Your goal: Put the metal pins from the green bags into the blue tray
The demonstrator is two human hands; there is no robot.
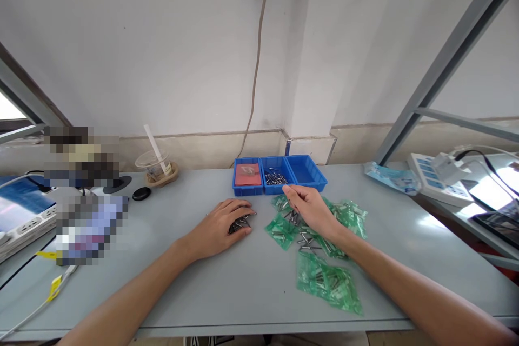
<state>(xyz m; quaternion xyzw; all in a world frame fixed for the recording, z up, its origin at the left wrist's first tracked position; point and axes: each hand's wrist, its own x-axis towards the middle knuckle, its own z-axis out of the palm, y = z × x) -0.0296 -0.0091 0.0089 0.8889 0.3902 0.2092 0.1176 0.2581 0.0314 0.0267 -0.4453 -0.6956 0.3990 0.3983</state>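
On the grey table my left hand (pixel 227 227) rests palm down, its fingers curled around a small pile of dark metal pins (pixel 240 224). My right hand (pixel 310 208) is closed in a pinch just in front of the blue bins; anything between its fingertips is too small to make out. The middle blue bin (pixel 266 186) holds several loose metal pins (pixel 275 176). Below and around my right hand lie green plastic bags (pixel 330 284) with metal pins inside. More loose pins (pixel 308 242) lie among the bags.
The left bin (pixel 248 191) holds a red packet (pixel 248 174); the right bin (pixel 306 169) stands beside the middle one. A plastic cup (pixel 152 165) with a straw and a black round lid (pixel 141 193) are at left. Power strips (pixel 438 178) and a blue packet (pixel 392 177) sit right.
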